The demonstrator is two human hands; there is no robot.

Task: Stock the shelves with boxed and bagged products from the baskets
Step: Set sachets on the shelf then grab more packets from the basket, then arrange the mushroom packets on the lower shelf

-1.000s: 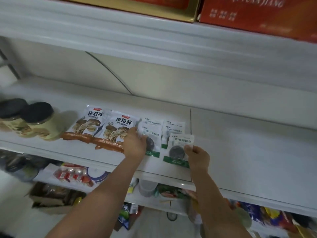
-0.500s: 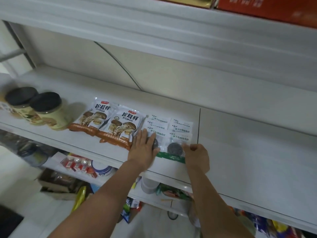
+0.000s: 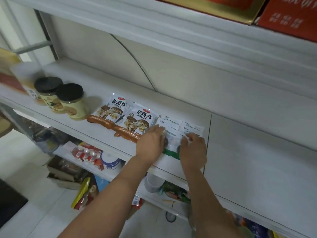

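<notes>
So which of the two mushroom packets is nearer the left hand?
The right-hand mushroom packet: the left hand reaches its lower right corner. The other mushroom packet lies further left, beside the black-lidded jars.

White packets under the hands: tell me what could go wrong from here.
1. The white packets with green bottom strips lie near the front edge of the white shelf; the right hand, pinching one, could drag it off on withdrawal.
2. The left hand is right beside the brown-and-white mushroom bag; a sideways push might skew it.
</notes>
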